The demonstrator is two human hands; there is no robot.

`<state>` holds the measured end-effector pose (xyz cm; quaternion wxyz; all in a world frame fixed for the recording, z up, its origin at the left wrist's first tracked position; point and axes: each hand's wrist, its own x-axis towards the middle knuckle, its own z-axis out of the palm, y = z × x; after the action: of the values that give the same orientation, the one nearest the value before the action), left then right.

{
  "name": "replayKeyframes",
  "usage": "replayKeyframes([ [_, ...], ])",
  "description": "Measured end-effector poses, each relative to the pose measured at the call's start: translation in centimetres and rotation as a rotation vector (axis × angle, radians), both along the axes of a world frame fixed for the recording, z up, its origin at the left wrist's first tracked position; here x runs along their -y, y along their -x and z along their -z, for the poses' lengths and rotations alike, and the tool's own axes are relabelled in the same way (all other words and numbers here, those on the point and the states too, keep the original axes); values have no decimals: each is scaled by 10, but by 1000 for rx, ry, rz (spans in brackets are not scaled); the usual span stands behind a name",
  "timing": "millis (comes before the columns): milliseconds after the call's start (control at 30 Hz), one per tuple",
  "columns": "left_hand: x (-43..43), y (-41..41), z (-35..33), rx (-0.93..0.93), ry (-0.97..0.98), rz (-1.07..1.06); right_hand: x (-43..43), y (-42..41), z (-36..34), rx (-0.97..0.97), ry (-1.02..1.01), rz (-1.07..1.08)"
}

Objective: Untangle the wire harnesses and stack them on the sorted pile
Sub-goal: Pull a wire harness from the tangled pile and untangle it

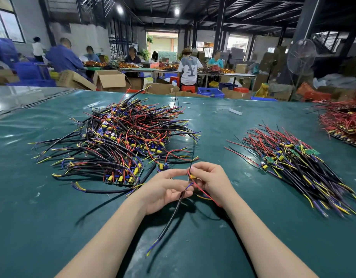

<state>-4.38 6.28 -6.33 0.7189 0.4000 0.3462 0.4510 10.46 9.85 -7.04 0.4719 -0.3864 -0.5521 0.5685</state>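
Observation:
A big tangled heap of wire harnesses [121, 141], black, red, yellow and blue wires with small circuit boards, lies on the green table at the left. The sorted pile [293, 167], its wires lined up side by side, lies at the right. Between them, above the table, both hands hold one harness [173, 215]. My left hand [165, 189] pinches its black cable, which hangs down toward me. My right hand [209, 181] pinches the small board with the yellow part at the top, and a red wire trails off under that hand.
The green table [52, 217] stretches wide around my arms. Another pile of red-wired boards [343, 121] sits at the far right edge. A small white strip [235, 111] lies near the far edge. Behind the table, people work at benches among cardboard boxes.

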Motion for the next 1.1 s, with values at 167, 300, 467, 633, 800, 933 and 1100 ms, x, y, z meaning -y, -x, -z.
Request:
replayKeyframes([
  [167,-2,-7,0,-167,34,-92,2,1,0,59,-40,-66],
  [300,-3,-13,-1,-314,59,-184,7,1,-2,84,-65,-184],
  [467,0,-17,-3,-488,-35,-214,9,6,-5,392,-337,63],
  [633,1,-15,-3,-436,-14,-209,12,4,-5,277,-295,8],
  [800,1,-14,-4,-357,16,-189,13,11,-4,257,-282,62],
  [933,0,-16,0,-427,-45,-181,13,13,-4,244,-317,140],
  [1100,0,-16,0,-402,-50,-192,11,14,-1,181,-268,153],
])
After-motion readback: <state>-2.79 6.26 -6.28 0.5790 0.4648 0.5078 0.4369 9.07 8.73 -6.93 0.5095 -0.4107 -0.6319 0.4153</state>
